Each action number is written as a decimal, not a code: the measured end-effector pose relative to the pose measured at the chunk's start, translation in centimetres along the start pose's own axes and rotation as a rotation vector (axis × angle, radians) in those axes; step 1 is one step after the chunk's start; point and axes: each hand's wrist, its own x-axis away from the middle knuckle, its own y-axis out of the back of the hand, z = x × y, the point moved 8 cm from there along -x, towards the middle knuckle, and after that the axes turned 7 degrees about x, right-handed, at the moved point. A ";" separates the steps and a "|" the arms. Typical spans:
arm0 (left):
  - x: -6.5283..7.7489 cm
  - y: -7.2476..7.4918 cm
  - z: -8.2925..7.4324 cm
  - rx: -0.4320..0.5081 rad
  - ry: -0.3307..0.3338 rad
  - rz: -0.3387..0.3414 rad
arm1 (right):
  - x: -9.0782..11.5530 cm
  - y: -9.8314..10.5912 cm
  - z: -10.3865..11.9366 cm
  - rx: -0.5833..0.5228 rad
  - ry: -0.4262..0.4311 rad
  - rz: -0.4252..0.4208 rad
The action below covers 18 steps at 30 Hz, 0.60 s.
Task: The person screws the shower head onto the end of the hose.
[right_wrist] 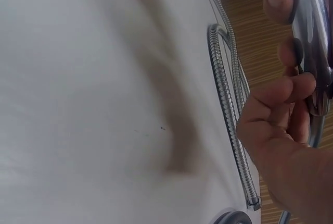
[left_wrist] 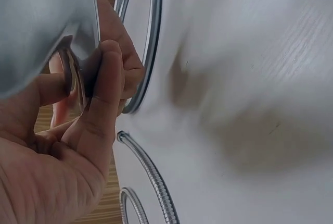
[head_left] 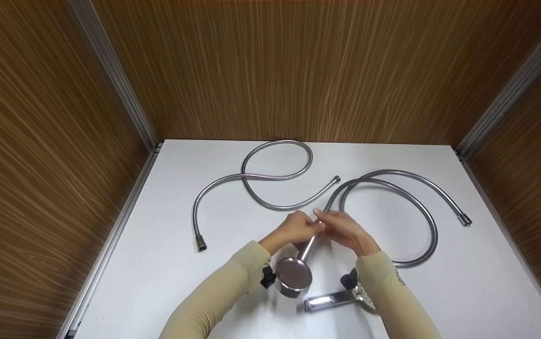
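Observation:
A chrome shower head (head_left: pixel 294 274) is held above the table, its round head toward the person. The left hand (head_left: pixel 297 229) grips its handle, and in the left wrist view the left hand's fingers (left_wrist: pixel 101 86) curl round it. At the handle's far end, the right hand (head_left: pixel 345 231) pinches the joint where a smooth grey shower hose (head_left: pixel 428 219) meets the handle. The right wrist view shows the right hand (right_wrist: pixel 273 125) with thumb and fingertips on the lower end of the chrome handle (right_wrist: pixel 314 31). The fingers hide the joint itself.
A second shower head (head_left: pixel 329 300) lies below the right forearm, partly covered by it. A ribbed metal hose (head_left: pixel 277 206) lies looped at the back left of the white table (head_left: pixel 157 282). Wood-grain panels (head_left: pixel 298 70) enclose the table at the back and both sides.

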 end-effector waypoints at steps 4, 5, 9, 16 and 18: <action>-0.1 0.2 0.0 0.018 0.000 -0.016 | 0.2 0.2 0.2 -0.029 0.012 -0.006; -0.1 0.3 0.1 0.030 0.003 -0.018 | 0.2 0.2 0.3 -0.040 0.013 0.001; -0.1 0.5 0.2 0.045 0.001 -0.025 | 0.4 0.4 0.3 -0.115 0.009 0.012; -0.1 0.5 0.2 0.075 0.005 -0.037 | 0.7 0.5 0.3 -0.183 0.043 0.060; -0.1 0.3 0.4 0.086 0.020 -0.024 | 0.7 0.7 0.2 -0.159 0.041 0.056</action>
